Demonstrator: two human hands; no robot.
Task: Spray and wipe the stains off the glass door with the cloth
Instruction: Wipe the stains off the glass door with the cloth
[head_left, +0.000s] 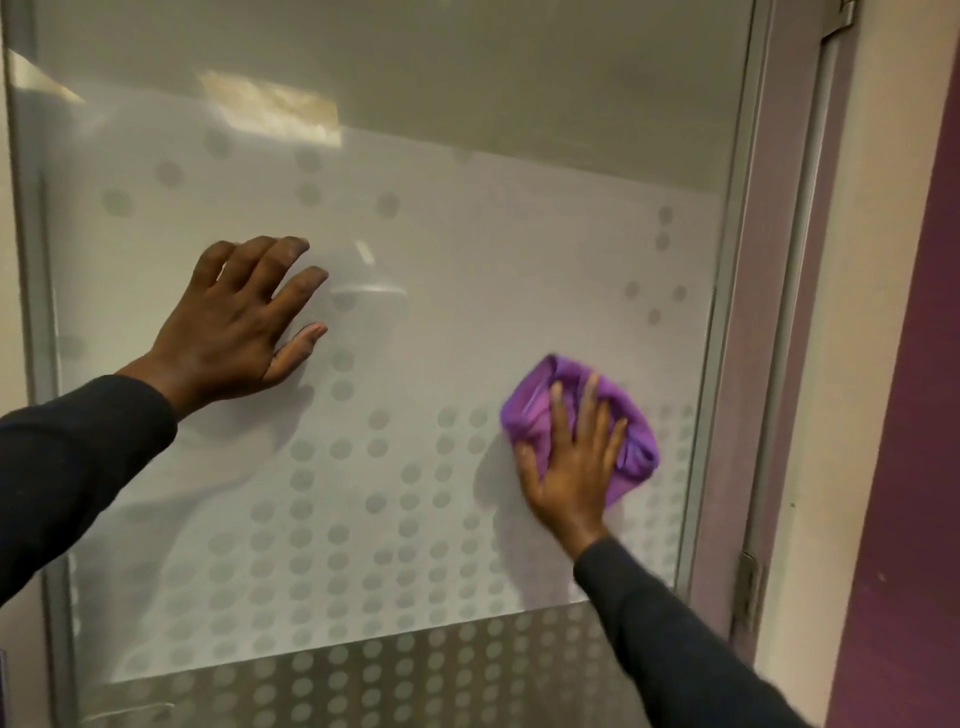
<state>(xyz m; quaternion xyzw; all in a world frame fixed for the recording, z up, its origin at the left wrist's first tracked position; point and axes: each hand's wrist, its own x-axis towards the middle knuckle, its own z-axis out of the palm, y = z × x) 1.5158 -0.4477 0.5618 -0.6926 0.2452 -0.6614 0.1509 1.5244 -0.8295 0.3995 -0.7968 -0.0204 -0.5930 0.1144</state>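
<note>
The glass door (441, 312) fills the view; a frosted band with rows of grey dots covers its middle, and clear glass lies above. My right hand (569, 467) presses a bunched purple cloth (631, 441) flat against the frosted glass near the door's right edge, fingers spread over it. My left hand (244, 322) rests flat on the glass to the left, fingers apart, holding nothing. No spray bottle is in view.
A grey metal door frame (743, 260) runs down the right side, with a hinge (748, 592) low on it. Beyond it are a cream wall strip (852, 364) and a purple wall (914, 467). A dotted clear strip crosses the bottom of the door.
</note>
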